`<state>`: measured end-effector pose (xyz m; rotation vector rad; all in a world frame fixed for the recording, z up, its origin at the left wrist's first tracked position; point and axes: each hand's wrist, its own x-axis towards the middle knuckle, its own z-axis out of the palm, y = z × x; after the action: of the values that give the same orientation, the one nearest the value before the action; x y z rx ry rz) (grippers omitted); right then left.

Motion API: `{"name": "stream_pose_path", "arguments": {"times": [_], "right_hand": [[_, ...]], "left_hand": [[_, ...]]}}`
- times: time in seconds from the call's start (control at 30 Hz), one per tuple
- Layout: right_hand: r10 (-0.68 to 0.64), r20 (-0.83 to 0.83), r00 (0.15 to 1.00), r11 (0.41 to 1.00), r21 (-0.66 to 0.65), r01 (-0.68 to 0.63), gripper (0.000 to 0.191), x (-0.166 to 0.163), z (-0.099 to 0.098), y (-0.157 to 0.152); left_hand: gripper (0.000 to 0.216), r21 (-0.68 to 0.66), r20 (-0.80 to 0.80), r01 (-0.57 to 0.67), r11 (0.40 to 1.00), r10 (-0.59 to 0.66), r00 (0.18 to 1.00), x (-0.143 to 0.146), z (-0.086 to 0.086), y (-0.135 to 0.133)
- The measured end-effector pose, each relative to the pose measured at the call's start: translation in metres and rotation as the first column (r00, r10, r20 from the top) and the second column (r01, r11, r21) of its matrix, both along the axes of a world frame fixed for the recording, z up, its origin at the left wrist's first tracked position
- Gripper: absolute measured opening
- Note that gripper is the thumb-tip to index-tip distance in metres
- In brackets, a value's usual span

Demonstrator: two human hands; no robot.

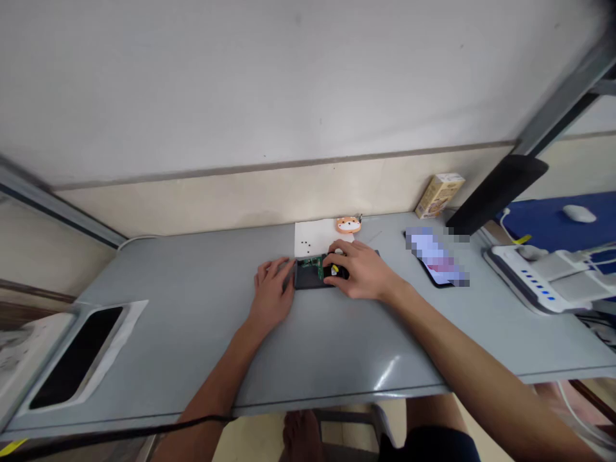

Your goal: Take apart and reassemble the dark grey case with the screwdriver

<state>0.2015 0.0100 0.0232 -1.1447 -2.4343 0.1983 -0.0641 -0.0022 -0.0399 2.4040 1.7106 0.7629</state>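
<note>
A flat dark device case (pixel 307 277) lies open on the grey table, a green circuit board (pixel 315 262) showing along its upper side. My left hand (pixel 274 289) rests at the case's left end, fingers spread on the table and touching its edge. Over the right part of the case, my right hand (pixel 360 269) has its thumb and fingers curved round a black component (pixel 329 271) with a yellow and white mark. The right hand covers much of that end. Just behind lies a white sheet (pixel 315 234) with several small dark screws (pixel 307 245) on it.
An orange-and-white animal-face case (pixel 348 224) sits on the sheet. To the right are a lit phone (pixel 436 256), a small carton (pixel 439 196), a black upright object (pixel 498 192) and a white power strip (pixel 524 279). A dark-screened phone (pixel 79 356) lies left.
</note>
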Motion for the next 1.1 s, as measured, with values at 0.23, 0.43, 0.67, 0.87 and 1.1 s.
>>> {"name": "stream_pose_path", "arguments": {"times": [0.23, 0.43, 0.67, 0.87, 1.1], "right_hand": [[0.017, -0.021, 1.000, 1.000, 0.006, -0.016, 0.030, -0.002, -0.013, -0.005], [0.031, 0.019, 0.999, 0.999, -0.014, -0.030, 0.030, 0.001, -0.014, -0.003], [0.042, 0.061, 0.997, 0.999, -0.022, -0.041, 0.051, 0.004, -0.012, -0.008], [-0.102, -0.449, 0.888, 0.992, 0.024, 0.126, 0.025, 0.019, 0.009, -0.011], [-0.304, -0.894, 0.329, 0.896, -0.151, 0.418, 0.042, 0.033, 0.005, 0.003]], "left_hand": [[0.047, -0.025, -0.026, 0.011, 1.000, -0.012, 1.000, 0.001, 0.002, -0.002], [0.045, -0.027, -0.003, 0.046, 0.999, -0.046, 0.999, 0.002, 0.006, -0.004], [0.040, -0.053, 0.029, 0.019, 0.998, -0.017, 0.999, 0.007, 0.011, -0.006], [0.038, -0.026, 0.136, 0.087, 0.996, -0.083, 0.987, 0.006, 0.026, -0.008], [0.061, -0.116, -0.016, 0.409, 0.905, -0.414, 0.910, 0.028, 0.043, 0.010]]}}
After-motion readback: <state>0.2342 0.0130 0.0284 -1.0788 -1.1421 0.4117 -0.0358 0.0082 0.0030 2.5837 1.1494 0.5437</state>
